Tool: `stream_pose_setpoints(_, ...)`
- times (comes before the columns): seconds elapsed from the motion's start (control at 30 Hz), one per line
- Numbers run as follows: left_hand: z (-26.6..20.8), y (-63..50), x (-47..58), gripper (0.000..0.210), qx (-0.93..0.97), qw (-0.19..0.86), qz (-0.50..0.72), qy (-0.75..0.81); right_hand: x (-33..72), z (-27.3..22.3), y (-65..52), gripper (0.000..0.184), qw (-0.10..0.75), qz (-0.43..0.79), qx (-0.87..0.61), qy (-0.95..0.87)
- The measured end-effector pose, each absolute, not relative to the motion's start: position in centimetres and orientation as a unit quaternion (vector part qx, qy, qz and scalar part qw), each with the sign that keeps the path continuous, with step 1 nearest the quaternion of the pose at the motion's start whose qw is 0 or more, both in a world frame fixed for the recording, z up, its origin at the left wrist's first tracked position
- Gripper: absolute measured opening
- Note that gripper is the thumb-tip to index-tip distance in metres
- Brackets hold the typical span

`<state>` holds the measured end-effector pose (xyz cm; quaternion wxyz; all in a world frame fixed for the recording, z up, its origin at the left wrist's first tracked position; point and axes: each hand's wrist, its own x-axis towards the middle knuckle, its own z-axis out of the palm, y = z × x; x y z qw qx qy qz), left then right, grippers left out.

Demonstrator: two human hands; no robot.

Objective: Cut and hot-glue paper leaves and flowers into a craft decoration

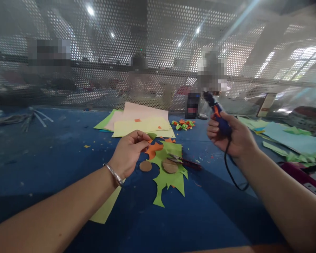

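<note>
My right hand point(233, 135) is raised over the table's right side, fingers wrapped round a dark blue glue gun point(222, 124) with an orange trigger. Its black cord hangs down in a loop. At the centre my left hand point(133, 151) pinches a small green paper piece point(152, 135) at the fingertips. Just under those fingers lies an orange paper scrap point(155, 150). A jagged green paper offcut point(162, 182) spreads out beside it. On the offcut are a round brown disc point(170, 166) and scissors point(185, 162) that partly cover it. Another brown disc point(145, 166) lies to the left.
Behind my hands is a stack of coloured paper sheets point(144, 123). A small heap of orange and green paper pieces point(183, 124) lies right of it. Blue sheets point(292, 138) and a magenta power strip point(302, 181) are at right. A perforated metal screen point(158, 80) stands behind the table.
</note>
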<state>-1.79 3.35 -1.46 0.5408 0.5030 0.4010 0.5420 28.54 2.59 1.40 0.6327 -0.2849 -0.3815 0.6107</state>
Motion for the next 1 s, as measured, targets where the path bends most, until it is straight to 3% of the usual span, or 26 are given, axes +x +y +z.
stream_pose_setpoints(0.33, -1.5, 3.0, -1.6, 0.013, 0.510, 0.572, 0.499, 0.405, 26.0, 2.6, 0.2, 0.015, 0.674, 0.588, -0.204, -0.397)
stream_pose_setpoints(0.6, -1.5, 3.0, -1.6, 0.010, 0.514, 0.572, 0.494, 0.405, 24.7, 3.2, -0.9, 0.017, 0.660, 0.569, -0.208, -0.445)
stream_pose_setpoints(0.8, -1.7, 2.9, -1.3, 0.011, 0.509, 0.566, 0.516, 0.392, 24.3, 2.6, -0.8, 0.017, 0.627, 0.534, -0.266, -0.501)
stream_pose_setpoints(1.0, -1.4, 2.8, -1.3, 0.013, 0.482, 0.541, 0.567, 0.391, 23.1, 0.6, -0.8, 0.016, 0.565, 0.405, -0.397, -0.599)
